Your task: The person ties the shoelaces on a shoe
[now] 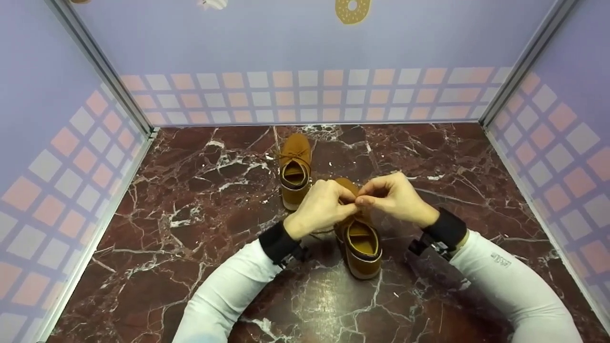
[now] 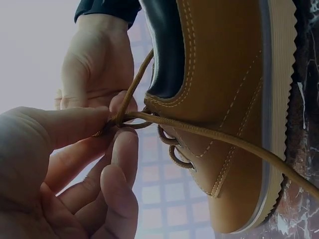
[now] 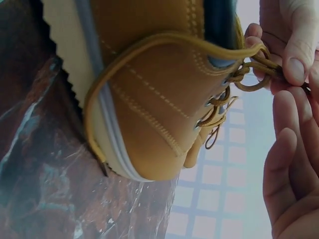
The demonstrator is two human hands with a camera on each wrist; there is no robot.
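Both hands meet over the laces of a tan leather shoe (image 1: 364,269), which stands upright with its toe pointing away. My left hand (image 1: 321,207) pinches the brown shoelace (image 2: 209,133) between thumb and fingers just above the tongue. Fingertips close against it, my right hand (image 1: 400,197) pinches the lace at the same spot, where the strands cross in a small loop. One lace end hangs down the shoe's side to a dark tip (image 3: 104,170). Fingers partly hide the crossing. Farther off and to the left stands the matching shoe (image 1: 290,195), its lace tied in a bow (image 1: 296,155).
A dark red marbled surface (image 1: 228,281) with white veins lies under the shoes. Lavender panels with pink and white squares enclose it at the back (image 1: 305,43), left (image 1: 38,133) and right (image 1: 572,62). Each wrist wears a black band with a small camera.
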